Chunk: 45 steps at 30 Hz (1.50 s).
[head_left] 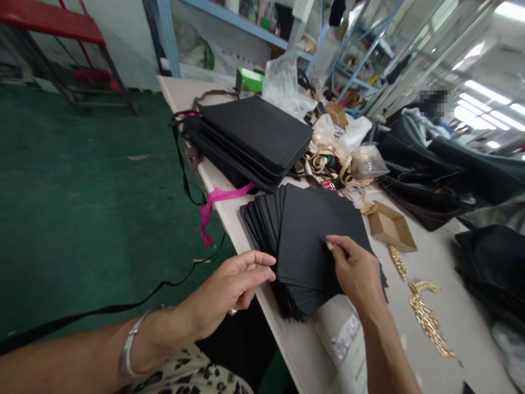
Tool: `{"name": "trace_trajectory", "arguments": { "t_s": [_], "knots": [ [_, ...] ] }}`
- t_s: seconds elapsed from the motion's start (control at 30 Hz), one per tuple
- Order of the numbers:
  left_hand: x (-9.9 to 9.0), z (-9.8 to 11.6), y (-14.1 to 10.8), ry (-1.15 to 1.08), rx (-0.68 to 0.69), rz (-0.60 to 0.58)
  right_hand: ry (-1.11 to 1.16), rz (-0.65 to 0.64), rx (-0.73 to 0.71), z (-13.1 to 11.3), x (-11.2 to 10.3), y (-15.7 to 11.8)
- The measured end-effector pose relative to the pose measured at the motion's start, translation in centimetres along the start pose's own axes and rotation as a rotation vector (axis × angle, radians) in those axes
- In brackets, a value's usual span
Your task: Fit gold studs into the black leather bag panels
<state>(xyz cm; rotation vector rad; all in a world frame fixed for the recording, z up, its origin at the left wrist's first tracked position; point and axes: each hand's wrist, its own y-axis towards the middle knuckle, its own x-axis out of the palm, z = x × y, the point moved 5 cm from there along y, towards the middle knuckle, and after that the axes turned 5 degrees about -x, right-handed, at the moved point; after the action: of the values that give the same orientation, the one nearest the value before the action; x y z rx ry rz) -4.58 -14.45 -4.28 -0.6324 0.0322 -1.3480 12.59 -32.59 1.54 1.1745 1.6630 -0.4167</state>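
Sheets [318, 219]: black, flat, fanned into a loose stack on the near part of the table [471, 293], and both hands are right on it, one at each side.
Left hand [235, 282]: here at the stack's left edge, fingers half curled, thumb reaching forward beside the index finger, nothing seen in its grasp; whether the fingertips touch the top sheet, I cannot tell.
Right hand [356, 268]: over the top sheet, thumb and index finger brought together in a pinch, other fingers folded; whether the pinch has caught a sheet, I cannot tell.
Farther pile [254, 131]: thicker, black too, just beyond the fanned stack.
Pink strip [211, 210]: out from beside that pile and over the table's edge it hangs!
Right flank: an open cardboard box [388, 227], with gold chain [429, 320] lying in lengths below it.
Back of the table: clear plastic bag [285, 82], green box [250, 81] beside it.
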Motion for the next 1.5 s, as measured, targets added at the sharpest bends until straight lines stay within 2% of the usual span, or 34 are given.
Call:
{"name": "trace_trajectory", "arguments": {
  "t_s": [0.17, 0.27, 0.37, 0.43, 0.5, 0.6, 0.7, 0.83, 1.1, 1.2, 1.3, 1.4, 1.5],
  "knots": [
    [-0.6, 0.4, 0.1, 0.059, 0.018, -0.044, 0.128, -0.091, -0.022, -1.3, 0.4, -3.0],
    [-0.6, -0.3, 0.2, 0.038, -0.055, -0.1, 0.239, -0.156, 0.009, -1.9, 0.5, -5.4],
    [-0.2, -1.1, 0.3, -0.09, -0.168, -0.09, 0.356, -0.206, 0.081, -2.2, 0.6, -7.1],
    [0.2, -1.1, 0.3, -0.215, -0.151, -0.062, 0.451, -0.255, 0.148, -2.4, 1.0, -7.7],
    [0.5, -0.9, 0.1, -0.254, -0.09, -0.032, 0.569, -0.301, 0.211, -2.8, 1.6, -8.0],
    [0.5, -1.0, -0.4, -0.125, -0.08, -0.035, 0.695, -0.326, 0.279, -3.6, 2.3, -8.0],
    [0.2, -1.3, -0.9, -0.016, -0.096, -0.078, 0.682, -0.352, 0.265, -4.7, 2.7, -7.7],
    [0.1, -1.3, -1.0, -0.054, -0.12, -0.105, 0.672, -0.386, 0.227, -5.4, 2.8, -7.4],
    [0.5, -1.7, -0.9, -0.053, -0.142, -0.172, 0.748, -0.394, 0.308, -5.3, 3.0, -7.3],
    [0.4, -1.6, -1.2, 0.015, -0.104, -0.169, 0.811, -0.384, 0.341, -5.4, 3.2, -7.3],
    [0.7, -1.0, -1.8, 0.13, -0.023, -0.173, 0.767, -0.368, 0.31, -5.3, 2.9, -7.3],
    [1.9, 0.5, -2.7, 0.297, 0.172, -0.241, 0.65, -0.316, 0.222, -4.8, 1.7, -8.0],
    [4.2, 2.3, -4.3, 0.514, 0.461, -0.341, 0.553, -0.16, 0.103, -3.7, -1.0, -9.7]
  ]
}}
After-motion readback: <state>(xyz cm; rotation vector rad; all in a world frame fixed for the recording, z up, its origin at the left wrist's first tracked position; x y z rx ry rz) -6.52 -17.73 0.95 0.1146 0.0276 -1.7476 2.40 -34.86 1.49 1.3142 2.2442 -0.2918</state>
